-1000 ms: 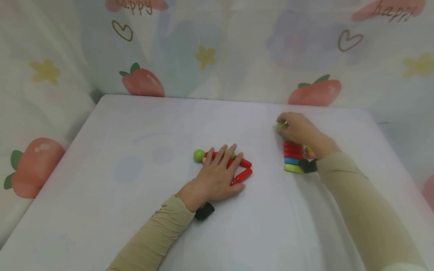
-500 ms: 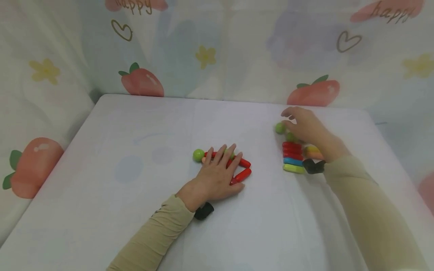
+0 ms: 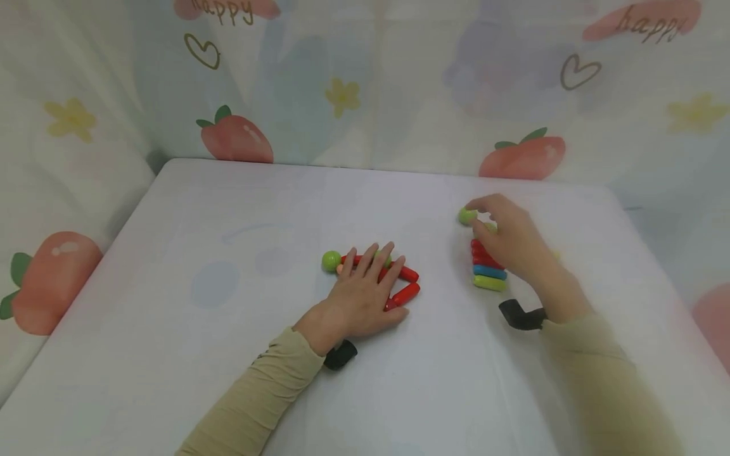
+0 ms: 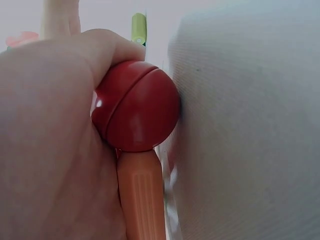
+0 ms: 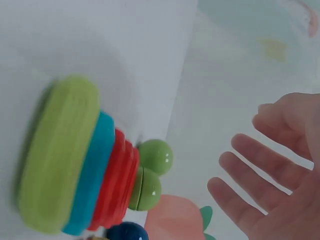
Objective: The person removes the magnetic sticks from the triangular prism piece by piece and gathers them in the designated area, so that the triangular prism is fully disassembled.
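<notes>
My left hand (image 3: 362,301) lies flat with spread fingers over a group of toy pieces. A green ball (image 3: 331,261) and red rods (image 3: 406,294) stick out around it. In the left wrist view, a red ball (image 4: 142,107) and an orange rod (image 4: 142,195) show under the palm. My right hand (image 3: 510,240), fingers loosely bent and nothing held, hovers over a second group. There, red rods (image 5: 115,180), a blue rod (image 5: 91,175) and a lime-green rod (image 5: 59,155) lie side by side. Two green balls, one farther out (image 5: 157,156) and one nearer (image 5: 145,189), sit at the row's end.
A dark blue ball (image 5: 127,232) lies beside the row in the right wrist view. The white table (image 3: 256,380) ends at a back edge against a patterned cloth (image 3: 399,82). A black wrist device (image 3: 521,315) hangs near the right wrist.
My right hand has let go of the far green ball, lifted off, then shifted back toward me over the row. The left hand keeps its place.
</notes>
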